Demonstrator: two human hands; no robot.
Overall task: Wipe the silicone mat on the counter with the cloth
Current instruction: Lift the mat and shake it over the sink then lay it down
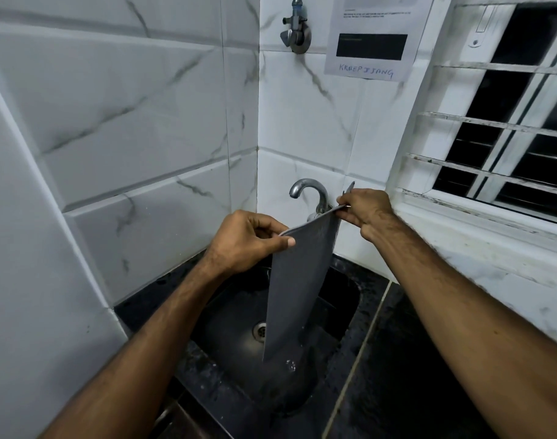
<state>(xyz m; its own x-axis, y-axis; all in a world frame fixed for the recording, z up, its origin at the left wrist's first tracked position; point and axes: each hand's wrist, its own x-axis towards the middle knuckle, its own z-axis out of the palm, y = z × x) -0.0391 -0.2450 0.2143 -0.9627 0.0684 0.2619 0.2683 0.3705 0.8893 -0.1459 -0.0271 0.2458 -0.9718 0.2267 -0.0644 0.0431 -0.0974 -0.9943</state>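
A grey silicone mat hangs vertically over the black sink, held up by its top edge. My left hand pinches the mat's upper left corner between thumb and fingers. My right hand pinches the upper right corner, close to the curved metal tap. The mat's lower tip points down toward the drain. No cloth is in view.
The sink is set in a black stone counter in a corner of white marble-look tiled walls. A wall valve and a taped paper sheet are above the tap. A barred window with a white sill is at the right.
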